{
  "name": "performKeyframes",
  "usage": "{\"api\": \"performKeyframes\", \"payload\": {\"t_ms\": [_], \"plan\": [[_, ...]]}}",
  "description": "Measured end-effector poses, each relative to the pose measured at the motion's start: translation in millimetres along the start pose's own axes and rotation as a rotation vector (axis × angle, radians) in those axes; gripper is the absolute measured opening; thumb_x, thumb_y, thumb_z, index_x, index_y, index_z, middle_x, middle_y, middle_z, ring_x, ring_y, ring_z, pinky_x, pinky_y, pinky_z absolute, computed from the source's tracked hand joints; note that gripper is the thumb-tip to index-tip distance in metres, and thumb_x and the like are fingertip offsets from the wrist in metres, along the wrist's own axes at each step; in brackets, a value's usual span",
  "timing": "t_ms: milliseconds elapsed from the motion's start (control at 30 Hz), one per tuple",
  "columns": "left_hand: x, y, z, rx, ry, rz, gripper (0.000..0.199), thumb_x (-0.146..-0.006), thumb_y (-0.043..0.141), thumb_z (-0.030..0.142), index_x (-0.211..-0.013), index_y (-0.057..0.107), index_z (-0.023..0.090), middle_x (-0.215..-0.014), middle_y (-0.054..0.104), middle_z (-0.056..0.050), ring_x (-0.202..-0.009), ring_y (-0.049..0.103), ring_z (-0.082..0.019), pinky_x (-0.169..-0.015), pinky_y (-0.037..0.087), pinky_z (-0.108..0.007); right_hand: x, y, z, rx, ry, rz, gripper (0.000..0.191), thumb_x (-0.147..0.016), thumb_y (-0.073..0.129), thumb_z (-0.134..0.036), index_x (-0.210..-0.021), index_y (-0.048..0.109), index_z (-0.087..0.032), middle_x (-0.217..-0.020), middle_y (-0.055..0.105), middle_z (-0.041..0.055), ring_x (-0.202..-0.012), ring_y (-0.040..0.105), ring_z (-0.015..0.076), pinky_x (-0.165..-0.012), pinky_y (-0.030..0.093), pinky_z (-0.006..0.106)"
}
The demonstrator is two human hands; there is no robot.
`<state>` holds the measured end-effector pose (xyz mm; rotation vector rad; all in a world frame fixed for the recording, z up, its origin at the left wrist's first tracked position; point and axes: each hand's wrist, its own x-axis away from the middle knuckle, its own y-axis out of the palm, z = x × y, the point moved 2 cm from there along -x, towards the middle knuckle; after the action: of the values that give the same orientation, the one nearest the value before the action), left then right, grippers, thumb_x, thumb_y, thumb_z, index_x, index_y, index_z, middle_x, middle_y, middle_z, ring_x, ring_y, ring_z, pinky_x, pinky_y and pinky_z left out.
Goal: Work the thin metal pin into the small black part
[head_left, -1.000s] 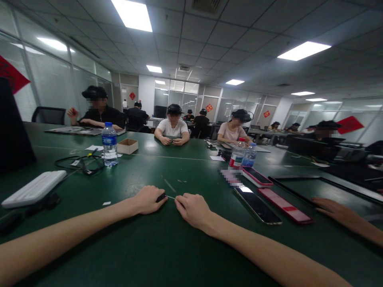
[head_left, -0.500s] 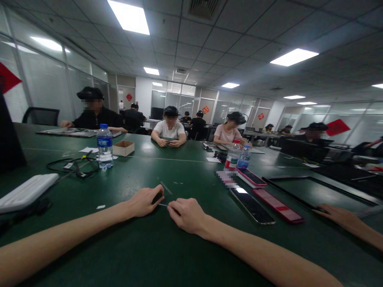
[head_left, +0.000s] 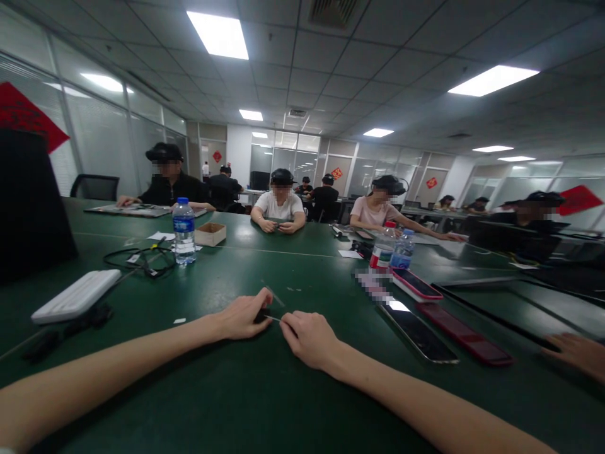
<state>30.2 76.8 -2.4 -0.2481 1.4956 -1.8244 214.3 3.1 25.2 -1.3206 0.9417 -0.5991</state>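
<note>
My left hand (head_left: 243,315) rests on the green table (head_left: 203,391), its thumb and index finger apart beside one end of a thin clear strip (head_left: 275,319). The other end of that strip is pinched in my right hand (head_left: 309,337), whose fingers are curled and closed. Just beyond both hands lies another thin, transparent strip (head_left: 274,295), flat on the table. A small white scrap (head_left: 179,321) sits behind my left forearm.
On the left are a white device (head_left: 75,296), cables (head_left: 142,260), a water bottle (head_left: 184,233) and an open box (head_left: 210,234). Bottles (head_left: 384,247) and phones (head_left: 418,331) lie right. A co-worker's hand (head_left: 576,353) touches a black frame (head_left: 501,315) at far right.
The view has turned slightly left, so things appear shifted right. My left thumb and index finger have spread apart. The co-worker in pink has stretched an arm out to the right.
</note>
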Motion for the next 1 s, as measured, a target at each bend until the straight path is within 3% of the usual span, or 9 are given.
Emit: {"api": "performKeyframes", "payload": {"t_ms": [433, 1000], "plan": [[-0.9, 0.1, 0.7, 0.018, 0.113, 0.063, 0.034, -0.081, 0.054, 0.034, -0.109, 0.041, 0.02, -0.09, 0.06, -0.004, -0.076, 0.058, -0.019, -0.068, 0.042, -0.029, -1.8, 3.4, 1.9, 0.033, 0.01, 0.008, 0.034, -0.098, 0.033, -0.035, -0.096, 0.062, -0.019, -0.088, 0.065, 0.0053, -0.072, 0.061, 0.0138, -0.066, 0.041, 0.024], [-1.3, 0.6, -2.4, 0.032, 0.142, 0.068, 0.036, -0.078, 0.059, 0.032, -0.109, 0.044, 0.02, -0.09, 0.058, -0.003, -0.075, 0.057, -0.018, -0.067, 0.042, -0.029, -2.0, 4.0, 1.5, -0.01, 0.048, -0.01, 0.035, -0.098, 0.032, -0.037, -0.095, 0.062, -0.019, -0.089, 0.065, 0.0048, -0.071, 0.06, 0.0131, -0.064, 0.042, 0.022]]}}
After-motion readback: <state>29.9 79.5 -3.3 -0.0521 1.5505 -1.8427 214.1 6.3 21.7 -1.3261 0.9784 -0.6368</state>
